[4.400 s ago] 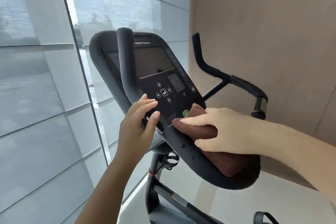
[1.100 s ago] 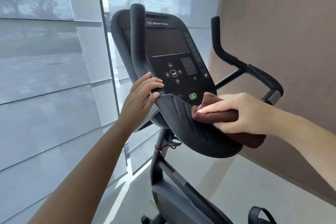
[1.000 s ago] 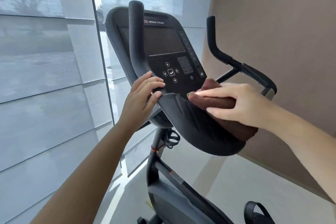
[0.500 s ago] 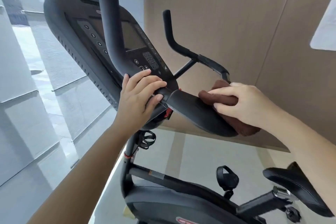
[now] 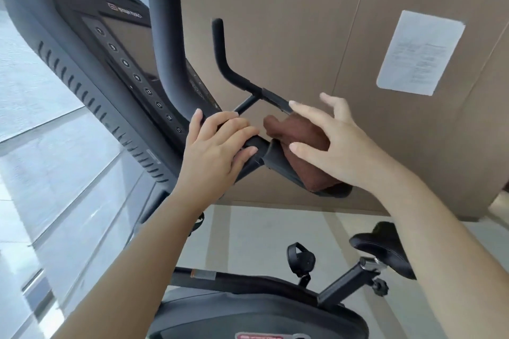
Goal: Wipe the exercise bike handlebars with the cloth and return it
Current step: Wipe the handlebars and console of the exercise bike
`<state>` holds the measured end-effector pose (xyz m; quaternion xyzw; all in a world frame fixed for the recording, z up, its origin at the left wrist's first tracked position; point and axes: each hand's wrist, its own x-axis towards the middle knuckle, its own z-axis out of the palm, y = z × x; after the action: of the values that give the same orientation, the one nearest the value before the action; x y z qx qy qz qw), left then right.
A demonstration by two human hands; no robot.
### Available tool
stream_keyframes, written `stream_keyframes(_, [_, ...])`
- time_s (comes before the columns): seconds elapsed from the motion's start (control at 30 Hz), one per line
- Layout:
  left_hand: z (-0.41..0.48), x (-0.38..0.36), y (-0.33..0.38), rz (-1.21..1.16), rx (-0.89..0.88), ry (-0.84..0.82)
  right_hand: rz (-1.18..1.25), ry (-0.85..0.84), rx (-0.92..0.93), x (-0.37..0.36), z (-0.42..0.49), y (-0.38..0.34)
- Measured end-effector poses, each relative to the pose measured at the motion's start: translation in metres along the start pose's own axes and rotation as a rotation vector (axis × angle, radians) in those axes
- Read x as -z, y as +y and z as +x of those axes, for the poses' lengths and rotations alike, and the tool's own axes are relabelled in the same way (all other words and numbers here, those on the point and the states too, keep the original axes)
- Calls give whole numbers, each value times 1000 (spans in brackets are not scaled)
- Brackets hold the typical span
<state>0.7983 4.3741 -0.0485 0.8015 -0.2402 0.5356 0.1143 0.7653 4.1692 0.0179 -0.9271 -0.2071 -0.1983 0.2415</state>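
The black exercise bike's handlebars rise in front of me: a thick left upright grip (image 5: 165, 36), a thinner right grip (image 5: 228, 63) and a padded centre bar (image 5: 278, 164). My left hand (image 5: 217, 148) grips the bar at the foot of the left upright, fingers curled round it. A brown cloth (image 5: 292, 129) lies bunched on the centre bar. My right hand (image 5: 338, 146) is spread over the cloth with fingers straight and apart, thumb on the fabric, and two fingertips lifted above it. The console (image 5: 82, 36) tilts away at the upper left.
A brown panelled wall with a white paper sheet (image 5: 418, 52) stands close behind the bars. Blinds cover the window (image 5: 41, 146) on the left. Below are the bike's body (image 5: 248, 316), a pedal (image 5: 300, 259) and the black saddle (image 5: 385, 248).
My right hand has gone from curled round the cloth to spread open over it. The view has swung right and down, showing the saddle. My left hand stays on the bar.
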Motion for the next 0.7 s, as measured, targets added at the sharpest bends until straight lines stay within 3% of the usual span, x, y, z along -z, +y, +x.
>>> stream_keyframes(0.1, [0,-1,0,-10,7,26,-146,112,78,-13,-11,-6])
stream_keyframes(0.27, [-1,-3,-2,2,-2,47,-263,478,-26,-44,-17,-26])
stream_keyframes(0.37, [-2,-5,0,28,9,70,-331,609,-133,-67,-20,-44])
stream_keyframes(0.5, [-2,-9,2,27,28,92,-369,718,-208,-86,-17,-56])
stream_keyframes(0.7, [-2,-9,3,76,21,76,-239,754,-78,-71,-36,-14])
